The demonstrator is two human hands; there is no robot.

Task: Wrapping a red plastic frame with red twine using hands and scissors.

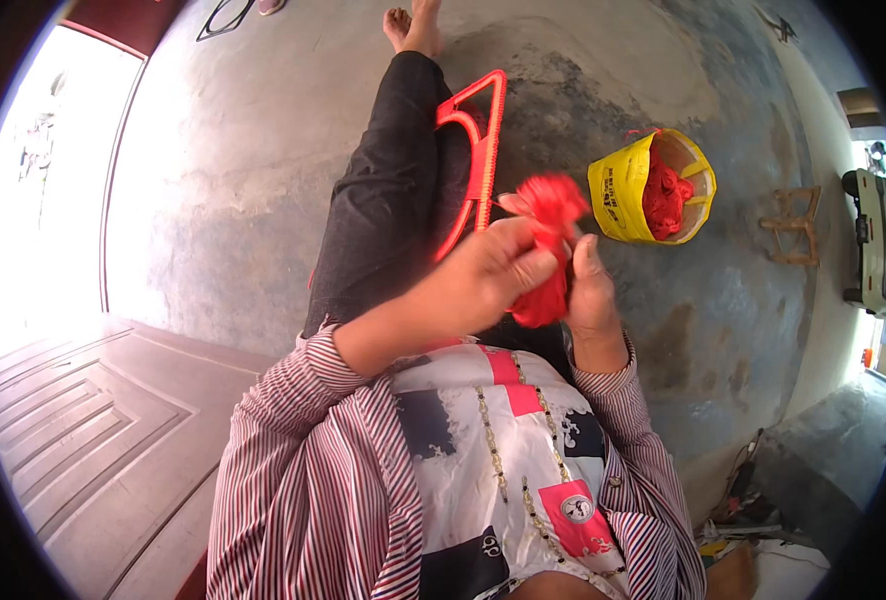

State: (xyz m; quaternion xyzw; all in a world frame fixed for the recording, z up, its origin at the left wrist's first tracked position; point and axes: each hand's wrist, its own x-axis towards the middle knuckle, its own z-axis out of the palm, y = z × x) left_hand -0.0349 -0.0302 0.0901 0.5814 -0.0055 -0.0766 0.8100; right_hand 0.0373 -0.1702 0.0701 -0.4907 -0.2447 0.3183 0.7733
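In front of my lap, both hands are closed on a bright red bundle (543, 298) of what looks like yarn or cord, its upper end smeared by motion. My left hand (491, 268) pinches its left side with thumb and fingers. On the right side, my right hand (591, 292) steadies it, thumb pointing up and its other fingers partly hidden behind the bundle. A red-orange plastic frame (481, 165) with a curved inner bar leans along my trousered leg, just beyond my left hand.
A yellow bucket-like container (618, 195) holding more red strands (668, 195) stands on the concrete floor, right of my hands. Farther right is a small wooden stool (793, 225). A panelled door leaf (93, 430) lies at the left, below a bright doorway (53, 180).
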